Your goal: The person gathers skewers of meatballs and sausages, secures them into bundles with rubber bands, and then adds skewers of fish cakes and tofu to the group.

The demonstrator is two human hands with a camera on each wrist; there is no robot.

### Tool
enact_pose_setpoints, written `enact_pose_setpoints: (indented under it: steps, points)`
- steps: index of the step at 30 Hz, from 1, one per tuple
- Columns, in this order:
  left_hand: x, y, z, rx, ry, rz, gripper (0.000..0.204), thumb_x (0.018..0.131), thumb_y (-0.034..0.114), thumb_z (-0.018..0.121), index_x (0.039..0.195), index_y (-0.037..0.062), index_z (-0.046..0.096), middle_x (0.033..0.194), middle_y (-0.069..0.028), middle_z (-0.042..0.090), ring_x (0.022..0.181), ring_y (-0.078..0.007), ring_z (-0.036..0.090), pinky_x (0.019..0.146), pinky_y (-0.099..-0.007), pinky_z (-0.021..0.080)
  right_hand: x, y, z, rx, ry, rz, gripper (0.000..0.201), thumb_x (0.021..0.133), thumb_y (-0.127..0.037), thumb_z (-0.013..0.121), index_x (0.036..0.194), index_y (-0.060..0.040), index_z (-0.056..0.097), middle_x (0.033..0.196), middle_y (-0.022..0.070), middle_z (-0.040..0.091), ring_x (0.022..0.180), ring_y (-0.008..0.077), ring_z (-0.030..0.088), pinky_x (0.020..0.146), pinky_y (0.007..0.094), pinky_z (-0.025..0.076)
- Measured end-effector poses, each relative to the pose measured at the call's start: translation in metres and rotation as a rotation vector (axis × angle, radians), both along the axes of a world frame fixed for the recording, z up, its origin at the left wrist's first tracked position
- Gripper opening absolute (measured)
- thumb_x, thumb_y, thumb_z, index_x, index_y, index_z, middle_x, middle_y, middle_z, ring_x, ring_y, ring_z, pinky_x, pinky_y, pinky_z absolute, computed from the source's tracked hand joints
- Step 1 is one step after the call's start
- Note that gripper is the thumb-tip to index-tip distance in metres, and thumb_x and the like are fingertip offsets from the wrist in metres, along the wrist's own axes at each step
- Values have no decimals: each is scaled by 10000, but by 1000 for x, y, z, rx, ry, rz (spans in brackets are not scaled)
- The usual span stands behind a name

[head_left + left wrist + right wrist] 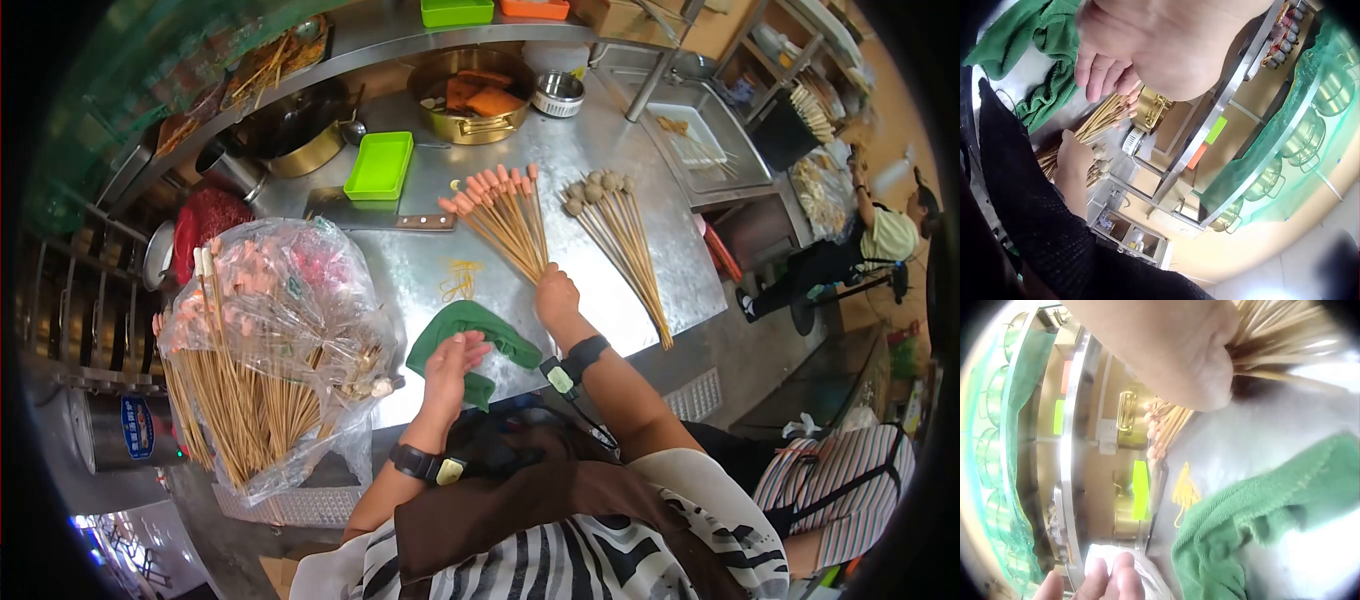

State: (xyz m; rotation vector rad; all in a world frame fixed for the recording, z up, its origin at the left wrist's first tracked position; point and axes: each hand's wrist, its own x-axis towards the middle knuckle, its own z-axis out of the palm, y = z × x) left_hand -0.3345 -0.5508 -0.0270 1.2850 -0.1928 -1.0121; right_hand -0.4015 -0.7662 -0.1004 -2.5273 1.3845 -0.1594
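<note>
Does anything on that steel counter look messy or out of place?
Mostly tidy. The green cloth lies crumpled under the left hand, and a few yellow rubber bands lie loose beside the sausage skewers whose ends the right hand grips.

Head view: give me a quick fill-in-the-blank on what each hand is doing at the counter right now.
1. The right hand grips the bare stick ends of the fanned ____ skewers.
2. The left hand rests on a cloth coloured ____.
3. The meatball skewers lie to the ____ of the sausage ones.
4. The big skewer bundle sits in a clear ____ bag.

Missing words: sausage; green; right; plastic
</note>
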Motion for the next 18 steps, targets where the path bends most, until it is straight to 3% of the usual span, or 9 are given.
enact_pose_setpoints:
  steps: [8,10,11,13,14,15,16,17,18]
  points:
    - [12,12,7,14,-47,-43,304,950,229,454,1116,-11,541,1115,-115,585,987,-197,596,861,-307,453,-4,-21,14,107,-56,-26,192,770,-40,522,937,18,449,805,215,622,731,330,642,648,399,513]
    - [16,13,7,5,-50,-38,305,952,228,450,1124,-10,533,1123,-110,583,976,-193,601,857,-305,455,-13,-26,31,444,-262,17,269,751,-100,592,930,33,441,804,202,611,762,315,632,644,399,504]
    - [18,11,10,30,-116,-92,312,927,194,489,1163,-9,503,1176,-135,546,1033,-222,574,889,-328,441,-16,-24,40,438,-263,16,269,751,-100,592,930,33,441,804,202,611,762,315,632,644,399,504]
    - [20,2,25,47,-187,-155,349,903,160,529,1203,-8,473,1229,-161,508,1090,-252,547,921,-351,427,-27,-11,76,949,-547,-71,269,744,-53,618,914,30,427,744,147,581,663,218,601,555,325,487]
    - [16,-4,43,67,-690,-182,454,836,115,585,1247,-1,431,1279,-188,447,1162,-290,479,967,-393,383,-33,-1,99,1063,-621,-48,239,769,-27,598,918,17,417,686,94,541,577,150,538,509,265,463]
    - [13,-12,56,83,-1193,-200,583,770,70,642,1291,5,389,1330,-215,387,1233,-327,412,1013,-435,339,-38,7,114,1056,-624,-57,239,769,-27,598,918,17,417,686,94,541,577,150,538,509,265,463]
    - [13,-21,63,74,-1191,-210,583,770,70,642,1291,5,389,1330,-215,387,1233,-327,412,1013,-435,339,-43,14,126,1288,-802,-112,202,778,-19,583,910,22,436,663,89,537,554,154,533,506,264,464]
    - [14,-33,70,-5,-1416,-305,687,699,47,671,1313,16,366,1355,-221,344,1274,-343,341,1038,-466,289,-49,19,138,1518,-986,-166,165,786,-11,567,902,26,455,639,84,533,532,158,528,503,263,464]
    - [14,-45,74,-90,-1639,-400,793,628,24,699,1336,26,342,1380,-227,301,1315,-359,271,1062,-496,240,-55,24,155,1511,-994,-176,165,786,-11,567,902,26,455,639,84,533,532,158,528,503,263,464]
